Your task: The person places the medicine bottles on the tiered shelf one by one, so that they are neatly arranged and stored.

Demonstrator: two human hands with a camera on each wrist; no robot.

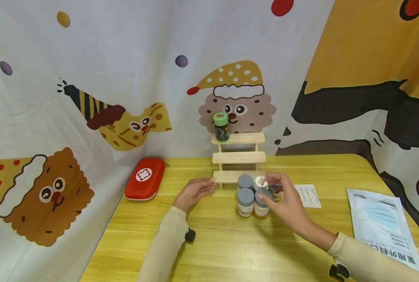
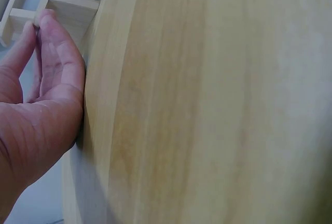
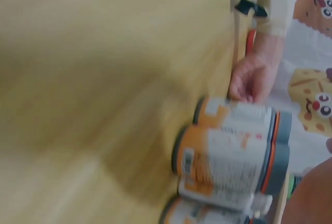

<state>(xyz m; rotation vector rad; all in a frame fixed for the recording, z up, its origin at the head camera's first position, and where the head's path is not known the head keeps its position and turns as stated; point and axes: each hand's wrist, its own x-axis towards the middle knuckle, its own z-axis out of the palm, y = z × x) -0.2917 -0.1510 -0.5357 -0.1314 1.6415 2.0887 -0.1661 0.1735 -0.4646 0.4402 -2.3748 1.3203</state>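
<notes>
Grey-lidded jars [image 1: 245,203], at 5 o'clock from the wood rack [image 1: 239,158] L hand [image 1: 195,192] pinches, prob. light, hard & slippy, so grab round sides; can't tell if R hand [image 1: 289,204] grips any.

Bare hands [image 1: 194,192], cream sleeves [image 1: 168,243] with snug cuffs [image 1: 178,212], small black wrist cameras [image 1: 190,235]

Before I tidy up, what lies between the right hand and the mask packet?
In the head view, a white paper slip lies on the table between the right hand and the mask packet.
</notes>
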